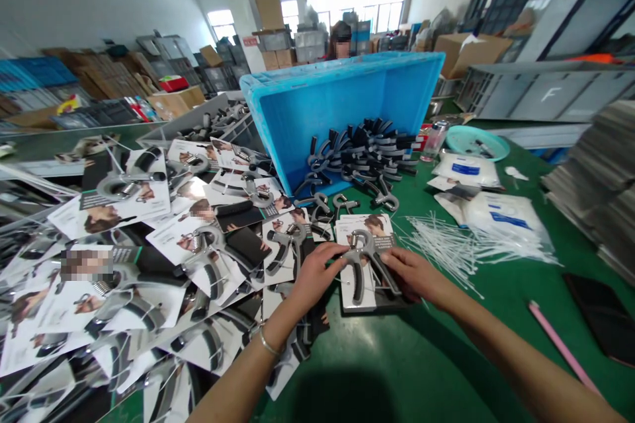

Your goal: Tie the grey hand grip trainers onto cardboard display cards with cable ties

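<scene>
A grey and black hand grip strengthener (363,258) lies on a stack of printed backing cards (346,228) in front of me, coil spring end away from me. My left hand (317,274) pinches its left side near the spring, with thumb and fingers closed. From the right, my right hand (409,272) grips the right handle, and its lower fingers are partly hidden at the stack's edge. Just right of the cards lies a loose pile of white cable ties (441,248). Several other strengtheners (381,192) lie just beyond the stack.
A tipped blue crate (278,125) spills strengtheners onto the green table (357,370). Carded strengtheners (208,258) heap up at left. At right are plastic bags (510,218), a teal plate (476,142), a pink stick (563,344) and a dark phone (602,317). A person (341,39) is behind the crate.
</scene>
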Demonstrator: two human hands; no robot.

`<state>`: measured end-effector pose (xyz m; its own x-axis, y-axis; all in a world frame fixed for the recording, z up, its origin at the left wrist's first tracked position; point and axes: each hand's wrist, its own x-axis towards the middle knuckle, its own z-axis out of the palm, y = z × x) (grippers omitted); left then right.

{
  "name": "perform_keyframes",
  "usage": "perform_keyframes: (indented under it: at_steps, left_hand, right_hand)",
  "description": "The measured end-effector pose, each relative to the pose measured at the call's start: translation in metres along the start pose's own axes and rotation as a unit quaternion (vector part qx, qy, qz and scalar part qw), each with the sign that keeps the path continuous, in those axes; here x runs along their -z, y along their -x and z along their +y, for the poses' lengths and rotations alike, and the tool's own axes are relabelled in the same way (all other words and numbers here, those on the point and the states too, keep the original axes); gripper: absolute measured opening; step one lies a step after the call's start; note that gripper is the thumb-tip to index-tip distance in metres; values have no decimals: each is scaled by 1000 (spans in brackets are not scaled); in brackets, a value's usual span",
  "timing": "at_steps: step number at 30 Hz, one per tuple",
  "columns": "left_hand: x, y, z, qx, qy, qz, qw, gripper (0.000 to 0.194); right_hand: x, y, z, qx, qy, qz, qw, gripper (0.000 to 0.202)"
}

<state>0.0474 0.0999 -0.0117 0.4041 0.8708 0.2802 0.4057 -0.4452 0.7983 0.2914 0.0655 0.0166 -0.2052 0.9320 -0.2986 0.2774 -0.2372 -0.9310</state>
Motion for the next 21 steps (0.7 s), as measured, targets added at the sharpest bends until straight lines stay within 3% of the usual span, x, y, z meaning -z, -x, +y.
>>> perform_keyframes:
  at_steps: [1,3,5,7,9,12,17,21]
  left_hand:
    - [0,-1,2,-11,-9,-11,1000,23]
    - [3,-5,7,-36,-28,-49,998,23]
    - [8,-11,11,-59,-39,-94,993,24]
    - [13,-19,15,-69,-47,-114,990,23]
    - [12,-28,16,-65,-57,-90,992,23]
    - [2,-39,17,-37,-62,-48,996,24]
    - [-17,-49,18,36,-70,-26,997,21]
    - [-17,-54,25,37,-71,-9,997,22]
  right_hand:
    - [3,3,1,24,74,53,996,29]
    - [7,11,0,88,251,144,953,24]
    - [7,21,-2,152,365,153,905,20]
    - [1,30,-3,203,366,104,902,16]
    - [-6,33,-2,242,342,80,904,18]
    - [-13,26,2,242,341,106,902,23]
    - [-13,5,6,173,357,129,909,42]
    - [-12,-3,0,213,348,138,902,33]
